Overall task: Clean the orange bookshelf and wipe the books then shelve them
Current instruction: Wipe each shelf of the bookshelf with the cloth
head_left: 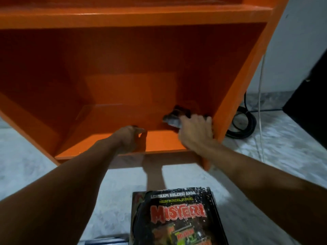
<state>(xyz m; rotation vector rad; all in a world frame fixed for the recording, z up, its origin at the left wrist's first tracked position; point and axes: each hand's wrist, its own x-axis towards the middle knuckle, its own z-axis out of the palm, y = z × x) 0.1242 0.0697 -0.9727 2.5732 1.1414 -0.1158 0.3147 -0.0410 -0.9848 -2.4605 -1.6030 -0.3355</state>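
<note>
- the bookshelf (134, 16) is seen from above and in front; its lowest bay holds no books, so the boards can be reached.
- a grey cloth (169, 120) is bunched under the right hand (196, 131). the grip is closed over it, with fingers bent down onto the wad, which is pressed into the back right corner of the bottom shelf (159, 141), just beside the side wall.
- the corner is probably worked this way because dust gathers where the boards meet, and a bunched cloth can be pushed in further than a flat one.
- the left hand (131, 137) rests near the front of the same shelf, well apart from the cloth. its grip is loose, with fingers lightly bent, and nothing is held; it is judged to be a brace for the forward lean.
- the books (178, 216) are stacked on the floor (265, 156) in front of the shelf, a black "misteri" cover on top. they are kept clear of the bay but within easy reach for wiping.
- black cables (244, 128) lie coiled on the floor beside the right wall of the bookshelf.
- the shelf-cleaning step is judged to be under way — the books are not yet shelved, and whether they have been wiped cannot be told.
</note>
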